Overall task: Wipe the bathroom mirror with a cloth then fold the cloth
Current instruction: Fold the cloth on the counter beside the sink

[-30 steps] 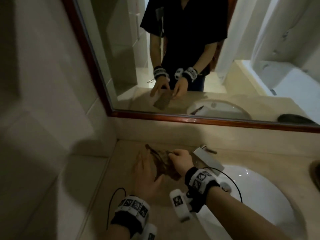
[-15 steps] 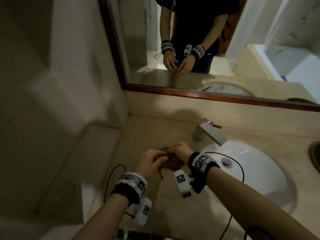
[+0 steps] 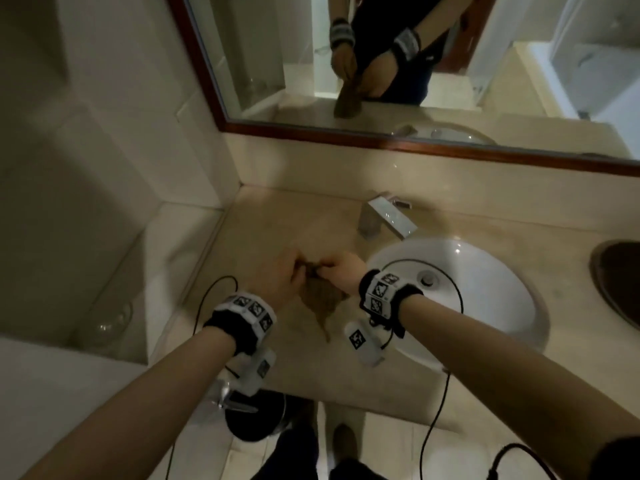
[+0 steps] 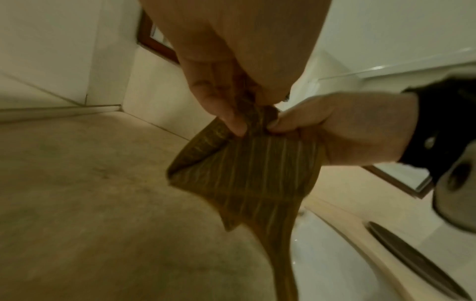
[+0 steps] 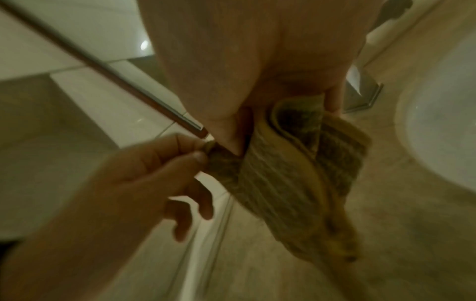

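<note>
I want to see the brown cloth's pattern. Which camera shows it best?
The left wrist view: the cloth fills mid-frame, stripes plain, hanging from both hands' pinching fingers. The right wrist view shows it blurrier, partly behind the hand. The head view shows it small and dark.

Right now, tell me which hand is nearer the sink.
The right hand. It pinches the cloth beside the sink; the left hand grips the cloth's far side.
</note>
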A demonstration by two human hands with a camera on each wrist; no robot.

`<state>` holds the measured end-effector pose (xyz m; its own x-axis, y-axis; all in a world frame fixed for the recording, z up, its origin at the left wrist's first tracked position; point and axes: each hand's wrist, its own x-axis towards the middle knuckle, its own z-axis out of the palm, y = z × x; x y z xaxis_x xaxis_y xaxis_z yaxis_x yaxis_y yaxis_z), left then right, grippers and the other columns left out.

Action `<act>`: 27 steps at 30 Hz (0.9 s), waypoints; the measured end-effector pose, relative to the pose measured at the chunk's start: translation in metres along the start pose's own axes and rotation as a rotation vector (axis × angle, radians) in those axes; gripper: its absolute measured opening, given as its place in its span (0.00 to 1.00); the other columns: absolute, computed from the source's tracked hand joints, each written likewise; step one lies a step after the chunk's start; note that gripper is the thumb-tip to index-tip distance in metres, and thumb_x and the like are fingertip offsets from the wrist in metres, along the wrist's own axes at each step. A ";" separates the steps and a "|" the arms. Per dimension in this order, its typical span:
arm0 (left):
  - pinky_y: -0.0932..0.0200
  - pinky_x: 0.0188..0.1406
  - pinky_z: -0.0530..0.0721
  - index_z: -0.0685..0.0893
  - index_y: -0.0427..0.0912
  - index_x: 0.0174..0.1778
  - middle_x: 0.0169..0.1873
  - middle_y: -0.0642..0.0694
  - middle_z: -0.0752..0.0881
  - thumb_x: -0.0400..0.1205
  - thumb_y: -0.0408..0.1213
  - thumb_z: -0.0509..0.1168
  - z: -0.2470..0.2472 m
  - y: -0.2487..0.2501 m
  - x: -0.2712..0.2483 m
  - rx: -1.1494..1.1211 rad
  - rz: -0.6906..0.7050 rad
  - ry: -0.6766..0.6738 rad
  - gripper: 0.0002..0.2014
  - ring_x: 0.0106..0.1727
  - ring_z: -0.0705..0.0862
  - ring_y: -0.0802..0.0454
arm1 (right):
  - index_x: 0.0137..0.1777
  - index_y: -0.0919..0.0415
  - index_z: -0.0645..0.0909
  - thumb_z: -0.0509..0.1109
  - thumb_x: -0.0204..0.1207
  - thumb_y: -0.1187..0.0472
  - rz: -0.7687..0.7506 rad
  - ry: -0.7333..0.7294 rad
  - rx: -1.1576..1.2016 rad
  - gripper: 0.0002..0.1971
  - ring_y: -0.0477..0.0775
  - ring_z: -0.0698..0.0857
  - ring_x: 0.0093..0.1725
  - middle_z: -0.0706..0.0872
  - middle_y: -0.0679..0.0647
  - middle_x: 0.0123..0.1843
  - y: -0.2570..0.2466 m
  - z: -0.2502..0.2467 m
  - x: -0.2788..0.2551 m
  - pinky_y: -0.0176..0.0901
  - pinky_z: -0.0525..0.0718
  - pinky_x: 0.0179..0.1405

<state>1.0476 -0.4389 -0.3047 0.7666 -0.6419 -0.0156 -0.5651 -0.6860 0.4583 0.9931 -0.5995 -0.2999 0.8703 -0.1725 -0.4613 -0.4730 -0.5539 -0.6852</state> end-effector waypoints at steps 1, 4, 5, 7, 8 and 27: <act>0.49 0.41 0.82 0.80 0.41 0.56 0.41 0.46 0.84 0.86 0.42 0.60 0.004 0.003 -0.003 0.003 -0.019 0.015 0.09 0.38 0.82 0.48 | 0.50 0.56 0.85 0.63 0.81 0.55 -0.007 0.011 -0.049 0.10 0.55 0.83 0.48 0.85 0.53 0.46 0.003 0.001 -0.006 0.44 0.79 0.47; 0.51 0.35 0.81 0.76 0.45 0.49 0.35 0.49 0.83 0.87 0.44 0.58 0.007 0.015 -0.008 -0.048 -0.084 0.048 0.07 0.33 0.81 0.51 | 0.47 0.60 0.84 0.61 0.81 0.53 -0.009 0.003 -0.166 0.13 0.57 0.83 0.44 0.85 0.54 0.43 -0.001 0.001 -0.014 0.47 0.83 0.47; 0.51 0.36 0.79 0.75 0.44 0.49 0.35 0.47 0.82 0.87 0.43 0.58 0.008 0.018 -0.009 -0.088 -0.099 0.049 0.07 0.33 0.80 0.50 | 0.43 0.60 0.83 0.61 0.81 0.52 -0.013 0.007 -0.196 0.14 0.58 0.83 0.42 0.84 0.54 0.40 -0.001 0.004 -0.015 0.47 0.83 0.44; 0.50 0.38 0.80 0.76 0.42 0.52 0.38 0.44 0.83 0.88 0.41 0.57 0.010 0.022 -0.011 -0.176 -0.122 0.074 0.07 0.36 0.81 0.46 | 0.35 0.56 0.79 0.57 0.82 0.45 0.022 0.045 -0.230 0.20 0.59 0.81 0.37 0.81 0.54 0.34 0.000 0.013 -0.017 0.47 0.79 0.38; 0.49 0.39 0.80 0.77 0.40 0.54 0.39 0.44 0.83 0.88 0.41 0.57 0.009 0.023 -0.013 -0.212 -0.127 0.093 0.08 0.38 0.82 0.45 | 0.33 0.55 0.78 0.53 0.82 0.39 0.057 0.074 -0.214 0.25 0.58 0.80 0.34 0.81 0.54 0.32 0.002 0.018 -0.018 0.47 0.78 0.36; 0.49 0.58 0.83 0.79 0.40 0.60 0.51 0.46 0.83 0.84 0.37 0.68 -0.021 -0.043 0.003 -0.345 -0.207 0.014 0.11 0.55 0.83 0.46 | 0.43 0.61 0.85 0.67 0.73 0.57 0.266 0.133 -0.183 0.09 0.59 0.86 0.37 0.87 0.59 0.39 0.007 0.038 -0.001 0.45 0.88 0.34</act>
<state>1.0806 -0.4041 -0.3057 0.8592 -0.4954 -0.1278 -0.2643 -0.6438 0.7181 0.9834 -0.5723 -0.3260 0.7361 -0.4283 -0.5241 -0.6634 -0.6102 -0.4331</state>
